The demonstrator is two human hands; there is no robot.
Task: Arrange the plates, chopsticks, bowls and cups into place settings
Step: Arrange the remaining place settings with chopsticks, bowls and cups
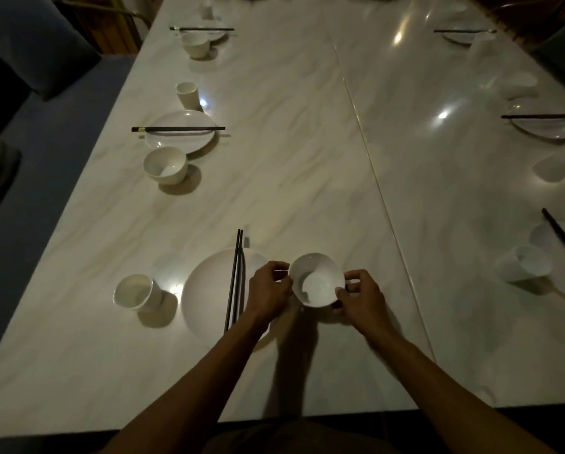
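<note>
A small white bowl [317, 279] sits just right of a white plate [205, 293] near the table's front edge. My left hand [269, 290] grips the bowl's left rim and my right hand [359, 294] grips its right rim, fingers curled around it. A pair of dark chopsticks [235, 280] lies across the plate, pointing away from me. A white cup [136, 291] stands left of the plate.
Further place settings line the marble table [291, 142]: a plate with chopsticks [180, 130], a bowl [165, 165] and a cup [186, 92] on the left, more behind. On the right are a plate [543, 122], a cup [522, 264] and chopsticks [563, 239]. Blue seating [45, 132] runs along the left.
</note>
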